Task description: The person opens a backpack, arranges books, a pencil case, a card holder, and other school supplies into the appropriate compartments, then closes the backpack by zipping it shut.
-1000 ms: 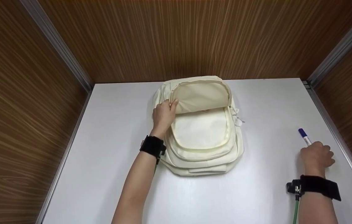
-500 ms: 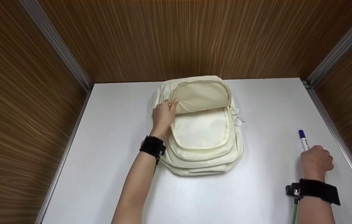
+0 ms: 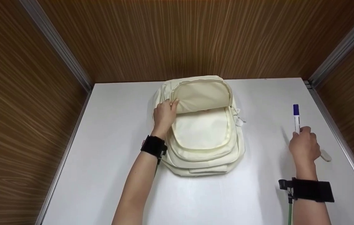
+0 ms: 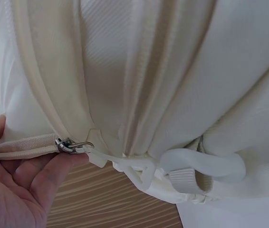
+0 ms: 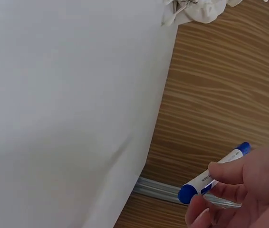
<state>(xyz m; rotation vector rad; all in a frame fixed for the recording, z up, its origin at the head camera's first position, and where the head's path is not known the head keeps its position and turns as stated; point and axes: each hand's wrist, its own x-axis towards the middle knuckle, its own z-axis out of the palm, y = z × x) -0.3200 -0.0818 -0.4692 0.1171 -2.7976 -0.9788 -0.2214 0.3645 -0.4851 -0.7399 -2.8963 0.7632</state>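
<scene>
A cream backpack (image 3: 206,131) lies on the white table with its front pocket unzipped. My left hand (image 3: 164,117) pinches the left edge of the pocket's folded-back flap (image 3: 202,95). In the left wrist view, a metal zipper pull (image 4: 70,146) touches the fingers of that hand, and the cloth edge runs between thumb and fingers. To the right of the backpack, my right hand (image 3: 304,145) holds a white marker (image 3: 296,120) with a blue cap, raised above the table. The right wrist view shows the marker between thumb and fingers, blue at both ends.
A pale, flat, rounded thing (image 3: 325,155) shows beside the right hand, its kind unclear and partly hidden. White buckles and a round tag (image 3: 239,122) hang at the backpack's right side. Wood-grain panels (image 3: 177,40) enclose the table (image 3: 117,125) at back and sides.
My right hand first draws slightly back, then rises off the table with the marker, moving forward and left. The pale thing beside it comes into view. The left hand and backpack stay put.
</scene>
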